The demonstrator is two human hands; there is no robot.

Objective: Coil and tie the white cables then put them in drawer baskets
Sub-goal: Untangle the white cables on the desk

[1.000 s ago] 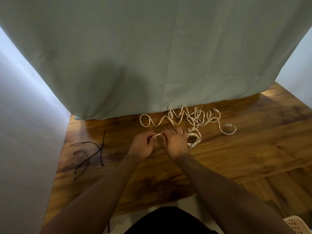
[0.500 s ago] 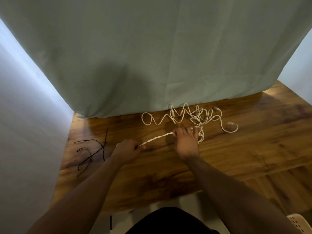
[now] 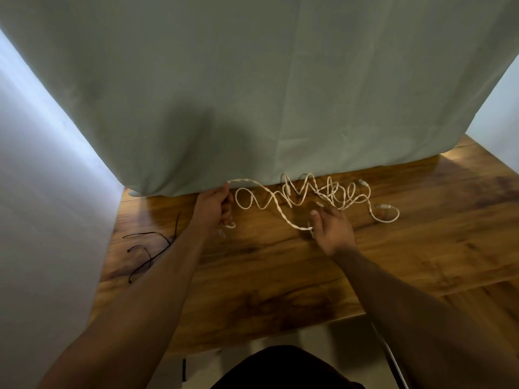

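Grips the white cable (image 3: 278,209) in the left hand (image 3: 214,206), fingers curled tight round it, raised at the far edge of the wooden table (image 3: 280,276), just before the hem of the green curtain (image 3: 252,94). Lets a short plug end dangle below that fist. Carries the strand from the fist's top in an arc rightward and down to the thumb side of the right hand (image 3: 334,228); cannot tell whether pinched there, fingers loosely spread. Has the rest lying as a loose tangle (image 3: 331,193) along the far edge, just beyond the right hand. Shows thin black cords (image 3: 151,248) well apart, near the left edge.
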